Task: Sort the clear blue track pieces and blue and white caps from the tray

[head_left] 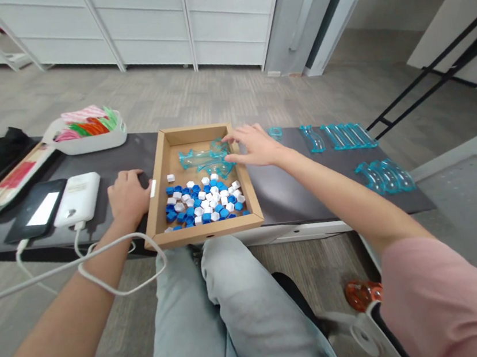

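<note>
My right hand (256,145) reaches over the right rim of a cardboard tray (160,202). Its thumb and fingers are apart, with the tips above clear teal plastic pieces (196,158) at the tray's far end; no piece shows in its grip. Blue and white hexagonal plastic pieces (206,201) fill the tray's near half. Beside the left wall, my left hand (129,196) rests with curled fingers, its thumb side near the rim. A small dark patch shows between thumb and forefinger; whether it is an object is unclear.
Right of the tray lie a square teal piece (275,132), a row of straight teal pieces (348,136) and several curved ones (385,177). To the left are a white power bank (77,199), a phone (36,210) and a white basket (95,143). A white cable (124,291) crosses my left forearm.
</note>
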Action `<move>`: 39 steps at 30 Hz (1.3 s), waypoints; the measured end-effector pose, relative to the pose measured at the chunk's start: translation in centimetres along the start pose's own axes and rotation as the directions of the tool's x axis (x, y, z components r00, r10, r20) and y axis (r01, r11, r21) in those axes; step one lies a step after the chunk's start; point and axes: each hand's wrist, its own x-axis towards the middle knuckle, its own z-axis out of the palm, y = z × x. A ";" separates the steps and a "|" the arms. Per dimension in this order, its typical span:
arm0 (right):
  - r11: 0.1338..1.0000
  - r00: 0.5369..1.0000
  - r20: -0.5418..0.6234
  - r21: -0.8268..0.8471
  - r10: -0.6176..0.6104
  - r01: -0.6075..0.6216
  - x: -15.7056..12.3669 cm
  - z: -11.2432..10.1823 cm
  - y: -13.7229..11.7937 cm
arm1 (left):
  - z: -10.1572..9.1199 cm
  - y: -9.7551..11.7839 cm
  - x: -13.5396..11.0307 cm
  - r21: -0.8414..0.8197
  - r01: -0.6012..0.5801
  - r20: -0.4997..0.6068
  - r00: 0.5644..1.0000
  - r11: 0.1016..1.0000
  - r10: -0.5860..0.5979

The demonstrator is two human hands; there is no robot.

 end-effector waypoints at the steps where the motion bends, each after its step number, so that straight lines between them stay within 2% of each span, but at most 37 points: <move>1: 0.999 0.999 0.046 -0.038 -0.019 0.021 0.7 0.3 -1.5 | 0.0 0.0 -0.1 -0.004 -0.009 -0.002 1.000 1.000 0.009; 4: 0.994 0.988 0.155 -0.109 0.016 0.001 2.4 1.6 -4.1 | 0.3 -0.2 -0.1 -0.014 -0.018 -0.027 0.999 1.000 0.018; 7: 0.994 0.980 0.170 -0.043 0.108 -0.102 3.7 2.6 -4.4 | 0.7 -0.3 0.0 -0.035 -0.008 -0.071 0.997 0.999 0.005; 10: 0.976 0.970 0.151 0.075 0.190 -0.203 4.3 2.9 -4.1 | 1.2 -0.6 0.2 -0.061 -0.014 -0.089 0.996 0.998 0.008; 13: 0.954 0.968 0.121 0.179 0.220 -0.239 4.3 2.5 -4.0 | 1.6 -0.8 0.4 -0.067 -0.025 -0.096 0.995 0.997 0.018; 18: 0.911 0.962 -0.045 0.335 0.269 -0.240 3.5 1.2 -3.4 | 1.8 -1.1 0.5 -0.079 -0.032 -0.093 0.995 0.996 0.025; 21: 0.798 0.925 -0.064 0.531 0.374 -0.286 2.8 0.8 -2.8 | 1.6 -1.3 0.5 -0.097 -0.044 -0.064 0.997 0.994 0.038; 24: 0.610 0.872 0.020 0.706 0.490 -0.359 1.6 1.0 -3.0 | 1.2 -1.3 0.5 -0.102 -0.063 -0.033 0.998 0.993 0.060; 26: 0.523 0.852 0.076 0.760 0.518 -0.386 0.6 1.3 -3.7 | 0.9 -1.2 0.3 -0.096 -0.059 -0.039 0.998 0.994 0.056; 31: 0.439 0.843 0.137 0.804 0.521 -0.401 -1.8 1.2 -5.0 | 0.3 -0.6 -0.2 -0.082 -0.045 -0.026 0.999 0.996 0.043; 39: 0.324 0.804 0.249 0.820 0.541 -0.472 -4.0 0.6 -5.3 | 0.0 -0.2 -0.2 -0.036 -0.013 -0.016 1.000 0.999 0.012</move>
